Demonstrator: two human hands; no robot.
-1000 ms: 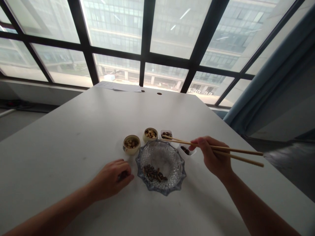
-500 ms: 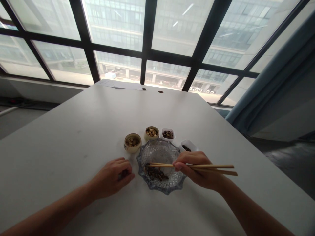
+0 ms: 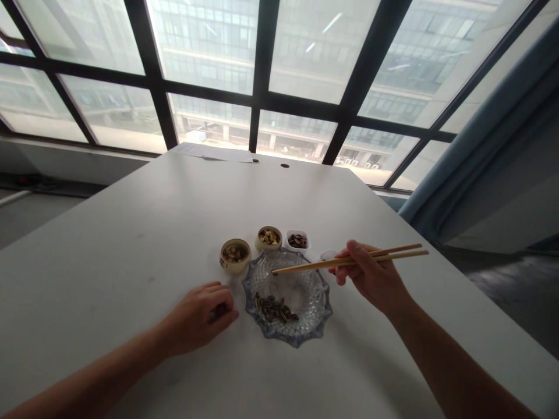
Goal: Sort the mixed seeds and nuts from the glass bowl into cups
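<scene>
My right hand (image 3: 375,278) grips a pair of wooden chopsticks (image 3: 305,266), their thin ends over the far left part of a scalloped glass bowl (image 3: 322,317). A small dark bit, perhaps a seed, is at the chopstick tips. Dark striped seeds (image 3: 276,308), several of them, lie in the near left of the glass bowl. To the left of that bowl, my left hand (image 3: 198,317) rests on the table, fingers curled in and nothing visible in them.
Behind the glass bowl stand a cream cup of brownish nuts (image 3: 234,256), a second cup of pale nuts (image 3: 268,238) and a white dish of dark seeds (image 3: 298,240). Another white dish (image 3: 327,255) is partly hidden by my right hand. Papers (image 3: 218,153) lie at the table's far edge.
My right hand has risen and moved away with the chopsticks. Their tips have left the seed pile and now hover higher over the glass bowl. My left hand has stayed put.
</scene>
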